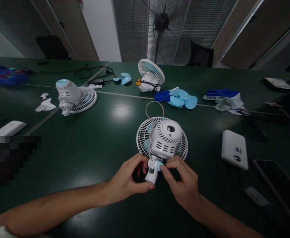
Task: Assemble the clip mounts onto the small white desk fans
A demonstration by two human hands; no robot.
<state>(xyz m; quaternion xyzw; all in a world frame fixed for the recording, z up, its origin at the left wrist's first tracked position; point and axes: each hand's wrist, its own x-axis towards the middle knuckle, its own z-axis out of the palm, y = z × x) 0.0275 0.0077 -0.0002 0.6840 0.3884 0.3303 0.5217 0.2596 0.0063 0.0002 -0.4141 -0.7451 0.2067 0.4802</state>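
Most of the view is filled by a dark green table [105, 142], behind which a large standing fan [161, 22] is seen. At the table's near middle, a white fan [166, 138] is laid grille down, its slotted motor housing turned upward. Two similar units are set farther back: a left fan [69, 92], also grille down, and a tilted fan [150, 76]. The white fan's stem [151, 175] is gripped by the left hand [125, 178]; the right hand [184, 181] is closed in a pinch. At right, a dark flat device [278, 188] is laid near a white block [234, 145], on which figures resembling "10" are printed, not certainly legible. A pale label [256, 196] is too blurred to be read. Between the right thumb and fingers, a light blue knob [160, 166] is held at the stem's side.
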